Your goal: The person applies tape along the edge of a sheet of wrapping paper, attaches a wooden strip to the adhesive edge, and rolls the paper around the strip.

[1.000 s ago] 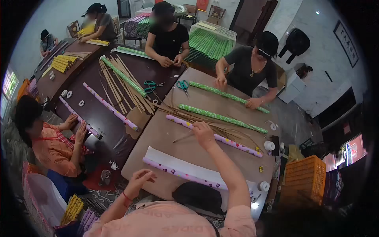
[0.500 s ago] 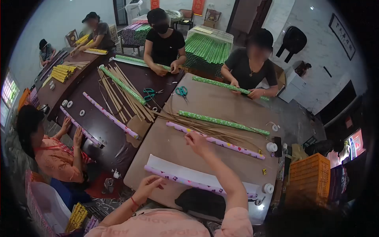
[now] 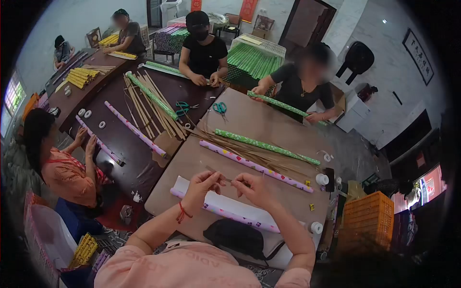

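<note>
Above the near edge of the table, my left hand and my right hand are close together with fingers pinched. Between their fingertips is a short, thin brown strip, partly hidden by the fingers. Under my hands lies a pink patterned paper sheet, its white inner side showing and its near edge rolled. Farther out rests a finished-looking pink patterned roll, beside long thin brown strips and a green patterned roll.
A black cloth-like item lies at the near edge. White tape rolls sit at right, beyond which stands an orange crate. Teal scissors lie farther out. Several co-workers sit around the tables, some handling patterned rolls.
My right hand has come back from the brown strips to meet my left hand, which has risen. A small brown strip now shows between them. The co-worker at right has shifted the green roll.
</note>
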Available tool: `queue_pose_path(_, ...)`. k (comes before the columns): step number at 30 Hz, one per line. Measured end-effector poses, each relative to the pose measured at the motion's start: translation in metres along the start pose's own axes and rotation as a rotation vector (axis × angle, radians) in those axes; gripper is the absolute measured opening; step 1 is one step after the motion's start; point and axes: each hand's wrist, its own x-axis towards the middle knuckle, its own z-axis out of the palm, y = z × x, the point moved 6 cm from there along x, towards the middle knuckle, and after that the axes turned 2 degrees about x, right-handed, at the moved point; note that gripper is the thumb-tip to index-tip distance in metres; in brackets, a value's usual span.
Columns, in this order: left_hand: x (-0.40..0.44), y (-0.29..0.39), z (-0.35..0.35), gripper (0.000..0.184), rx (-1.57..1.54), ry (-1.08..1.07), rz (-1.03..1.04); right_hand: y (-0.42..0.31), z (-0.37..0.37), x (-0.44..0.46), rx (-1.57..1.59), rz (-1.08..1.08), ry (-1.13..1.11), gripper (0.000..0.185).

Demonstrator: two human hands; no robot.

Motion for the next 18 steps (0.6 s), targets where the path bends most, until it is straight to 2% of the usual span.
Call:
queue_pose_path(3, -0.001, -0.003, 0.002, 0.022, 0.028, 0.059, 0.062, 0.001, -0.008, -0.02, -0.094, -0.037, 0.004, 0.018)
queue_pose_path(4, -0.003, 0.002, -0.005, 0.019, 0.063, 0.128, 0.158, -0.004, -0.016, -0.029, -0.086, -0.035, 0.001, 0.018)
queue_pose_path(6, -0.01, 0.014, -0.014, 0.013, 0.056, 0.272, 0.275, -0.013, -0.047, -0.049, -0.307, 0.001, 0.032, 0.018)
queue_pose_path(8, -0.016, 0.023, -0.034, 0.01, 0.005, 0.379, 0.35, -0.004, -0.088, -0.071, -0.262, 0.016, 0.107, 0.016)
queue_pose_path(10, -0.024, 0.028, -0.058, 0.009, -0.107, 0.455, 0.397, -0.017, -0.134, -0.102, -0.315, 0.029, 0.209, 0.014)
queue_pose_path(12, -0.035, 0.033, -0.083, 0.008, -0.133, 0.458, 0.496, -0.049, -0.165, -0.146, -0.506, 0.162, 0.296, 0.012)
queue_pose_path(14, -0.051, 0.031, -0.104, 0.007, -0.086, 0.488, 0.452, -0.069, -0.175, -0.193, -0.505, 0.088, 0.296, 0.013)
queue_pose_path(16, -0.064, 0.018, -0.123, 0.008, -0.023, 0.533, 0.396, -0.077, -0.171, -0.242, -0.599, 0.185, 0.305, 0.012)
queue_pose_path(18, -0.076, -0.004, -0.133, 0.01, 0.068, 0.53, 0.272, -0.063, -0.159, -0.282, -0.538, 0.403, 0.218, 0.014)
